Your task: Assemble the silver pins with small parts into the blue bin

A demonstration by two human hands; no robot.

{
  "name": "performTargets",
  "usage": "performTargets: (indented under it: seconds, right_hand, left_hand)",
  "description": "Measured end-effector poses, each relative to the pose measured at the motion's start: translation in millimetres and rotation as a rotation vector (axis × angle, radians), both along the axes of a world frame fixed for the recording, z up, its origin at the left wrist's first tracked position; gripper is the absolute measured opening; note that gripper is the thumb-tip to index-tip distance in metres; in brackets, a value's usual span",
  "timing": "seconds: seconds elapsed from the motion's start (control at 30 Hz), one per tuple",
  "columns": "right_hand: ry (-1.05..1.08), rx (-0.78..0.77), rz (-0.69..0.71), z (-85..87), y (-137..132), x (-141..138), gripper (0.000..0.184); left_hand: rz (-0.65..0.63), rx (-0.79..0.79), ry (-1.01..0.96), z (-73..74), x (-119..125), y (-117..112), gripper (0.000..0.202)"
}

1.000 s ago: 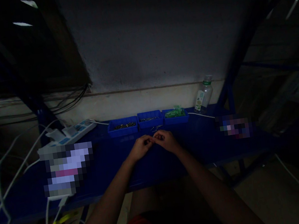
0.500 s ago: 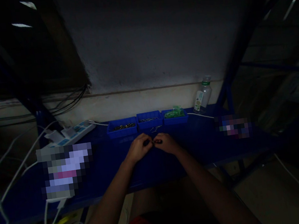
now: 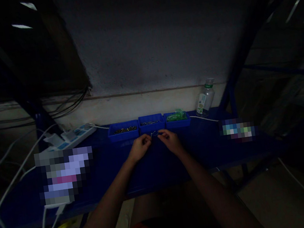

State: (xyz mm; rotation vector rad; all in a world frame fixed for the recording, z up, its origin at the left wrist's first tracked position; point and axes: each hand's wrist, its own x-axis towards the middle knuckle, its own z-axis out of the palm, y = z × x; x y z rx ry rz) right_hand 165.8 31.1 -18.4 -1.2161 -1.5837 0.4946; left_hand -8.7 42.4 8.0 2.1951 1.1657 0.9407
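Note:
My left hand and my right hand are held close together above the blue table, both with fingers pinched. Between the fingertips lies a small thin metal piece, too dim to name. Right behind the hands stand three small blue bins in a row: the left bin with dark small parts, the middle bin with thin metal bits, the right bin with green pieces.
A white power strip with cables lies at the back left. A clear plastic bottle stands at the back right by the wall. Blurred patches sit at the left and right. Blue shelf posts flank the table.
Both hands have moved a little away from me toward the bins and parted slightly; the thin metal piece now shows between the fingertips.

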Motion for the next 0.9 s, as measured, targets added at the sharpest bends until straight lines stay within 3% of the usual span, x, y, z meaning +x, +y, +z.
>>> performTargets:
  seconds: [0.1, 0.23, 0.33, 0.4, 0.57, 0.8, 0.9]
  right_hand:
    - [-0.129, -0.089, -0.047, -9.3, 8, 4, 0.023]
    - [-0.25, -0.096, -0.045, -15.2, 11, 5, 0.017]
    - [-0.261, -0.086, -0.047, -14.5, 11, 4, 0.015]
    - [-0.262, -0.082, -0.04, -13.8, 10, 5, 0.012]
    - [-0.253, -0.085, -0.015, -14.4, 10, 5, 0.005]
    - [-0.299, -0.047, -0.162, -15.5, 15, 6, 0.015]
    - [-0.319, -0.043, -0.148, -15.1, 15, 7, 0.025]
  left_hand:
    - [0.193, 0.092, 0.072, 15.3, 5, 22, 0.019]
    - [0.489, 0.15, 0.217, 35.3, 20, 52, 0.028]
    - [0.593, 0.159, 0.31, 32.3, 32, 54, 0.046]
    - [0.557, 0.167, 0.375, 20.2, 37, 46, 0.049]
    - [0.291, 0.162, 0.508, -11.5, 39, 26, 0.031]
    - [0.269, 0.145, 0.527, -11.3, 39, 30, 0.023]
    - [0.182, 0.166, 0.49, -12.3, 28, 24, 0.022]
